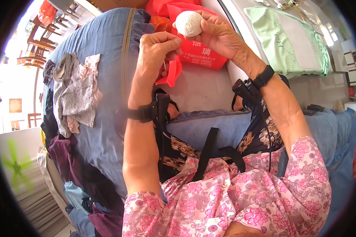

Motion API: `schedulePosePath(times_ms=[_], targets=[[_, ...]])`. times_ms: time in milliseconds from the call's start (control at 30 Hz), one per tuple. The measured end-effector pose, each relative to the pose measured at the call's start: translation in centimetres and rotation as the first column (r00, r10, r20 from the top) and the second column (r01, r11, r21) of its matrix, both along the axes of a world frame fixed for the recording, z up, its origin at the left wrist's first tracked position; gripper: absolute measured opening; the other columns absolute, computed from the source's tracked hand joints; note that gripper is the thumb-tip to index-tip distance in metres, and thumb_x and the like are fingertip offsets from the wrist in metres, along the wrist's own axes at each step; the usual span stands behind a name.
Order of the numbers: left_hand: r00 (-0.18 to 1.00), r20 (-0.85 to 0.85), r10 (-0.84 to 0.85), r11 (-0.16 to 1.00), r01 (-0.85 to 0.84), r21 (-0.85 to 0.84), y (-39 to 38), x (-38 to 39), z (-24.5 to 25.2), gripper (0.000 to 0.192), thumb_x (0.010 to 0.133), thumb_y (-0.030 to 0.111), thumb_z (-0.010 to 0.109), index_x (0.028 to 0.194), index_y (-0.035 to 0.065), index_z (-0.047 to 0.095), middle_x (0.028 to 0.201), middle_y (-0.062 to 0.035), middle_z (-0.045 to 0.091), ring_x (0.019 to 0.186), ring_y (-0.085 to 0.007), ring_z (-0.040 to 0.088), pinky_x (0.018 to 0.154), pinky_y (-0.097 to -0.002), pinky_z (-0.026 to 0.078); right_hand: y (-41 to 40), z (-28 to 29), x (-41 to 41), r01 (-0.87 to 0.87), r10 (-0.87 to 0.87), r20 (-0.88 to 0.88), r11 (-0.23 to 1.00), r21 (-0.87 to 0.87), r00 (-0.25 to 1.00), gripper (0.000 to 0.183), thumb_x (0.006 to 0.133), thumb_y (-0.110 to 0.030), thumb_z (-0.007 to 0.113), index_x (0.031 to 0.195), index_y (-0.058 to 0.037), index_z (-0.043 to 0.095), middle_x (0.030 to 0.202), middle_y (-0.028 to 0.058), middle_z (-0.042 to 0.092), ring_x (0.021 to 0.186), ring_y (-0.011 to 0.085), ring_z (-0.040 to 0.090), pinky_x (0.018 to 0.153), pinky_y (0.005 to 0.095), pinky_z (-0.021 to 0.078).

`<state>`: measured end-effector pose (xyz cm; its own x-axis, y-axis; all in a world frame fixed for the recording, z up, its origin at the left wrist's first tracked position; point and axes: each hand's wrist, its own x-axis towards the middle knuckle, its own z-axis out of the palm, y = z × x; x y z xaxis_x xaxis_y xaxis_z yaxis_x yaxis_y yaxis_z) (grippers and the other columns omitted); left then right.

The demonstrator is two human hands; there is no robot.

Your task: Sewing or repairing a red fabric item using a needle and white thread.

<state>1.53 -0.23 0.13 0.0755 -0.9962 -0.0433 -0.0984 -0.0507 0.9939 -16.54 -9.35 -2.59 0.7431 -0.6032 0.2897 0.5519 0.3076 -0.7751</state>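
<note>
My right hand [218, 34] holds a ball of cream thread [189, 23] between thumb and fingers, near the top of the picture. Just to its left, my left hand [161, 47] is closed with thumb and forefinger pinched on a thin strand that shows faintly beside the ball. A red strap or handle [174, 71] of a bag hangs at the lower fingers of my left hand; whether they grip it is unclear. Behind and below both hands lies a red non-woven bag [209, 56] with printed writing. Each wrist wears a black strap with a small device.
A large blue fabric bundle with a zip [106, 38] stands at the left, with a grey patterned garment [80, 94] on it. Dark and purple clothes [65, 151] hang at its edge. A green-and-white cloth [284, 41] lies at the upper right. Wooden stools [40, 44] stand far left.
</note>
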Motion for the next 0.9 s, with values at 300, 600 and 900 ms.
schedulePosePath(times_ms=[300,600,900], targets=[[0.979,0.056,-0.195,0.98,0.197,-0.032,0.3,-0.6,0.2,0.013,0.086,0.008,0.065,0.086,-0.0044,0.07,0.068,-0.0073,0.066,0.055,-0.0092,0.058,0.053,-0.02,0.046,-0.4,-0.2,-0.3,0.113,-0.107,-0.113,0.993,0.047,0.988,0.043,0.09,-0.022,0.065,0.122,0.0019,0.051,0.113,0.0132,0.06,0.104,0.0205,0.061,0.096,0.0359,0.0483],[0.963,-0.254,-0.093,0.988,0.057,-0.146,0.6,1.0,1.0,0.016,0.089,0.008,0.061,0.088,-0.0061,0.067,0.069,-0.0087,0.064,0.056,-0.0108,0.055,0.054,-0.0206,0.043,0.8,1.1,-0.2,0.13,-0.311,-0.375,0.89,-0.436,0.873,0.045,0.084,-0.012,0.07,0.125,-0.0035,0.054,0.108,0.0054,0.062,0.103,0.0132,0.059,0.092,0.0264,0.0465],[0.96,-0.274,0.054,0.986,-0.094,-0.135,-0.1,1.9,0.4,0.013,0.088,0.007,0.063,0.087,-0.0051,0.067,0.068,-0.0072,0.063,0.054,-0.0089,0.052,0.052,-0.0194,0.041,0.6,-0.1,0.0,-0.058,-0.123,-0.411,0.914,-0.402,0.903,0.053,0.081,-0.016,0.073,0.128,-0.0038,0.052,0.113,0.0055,0.062,0.109,0.0157,0.058,0.099,0.0304,0.0438]])
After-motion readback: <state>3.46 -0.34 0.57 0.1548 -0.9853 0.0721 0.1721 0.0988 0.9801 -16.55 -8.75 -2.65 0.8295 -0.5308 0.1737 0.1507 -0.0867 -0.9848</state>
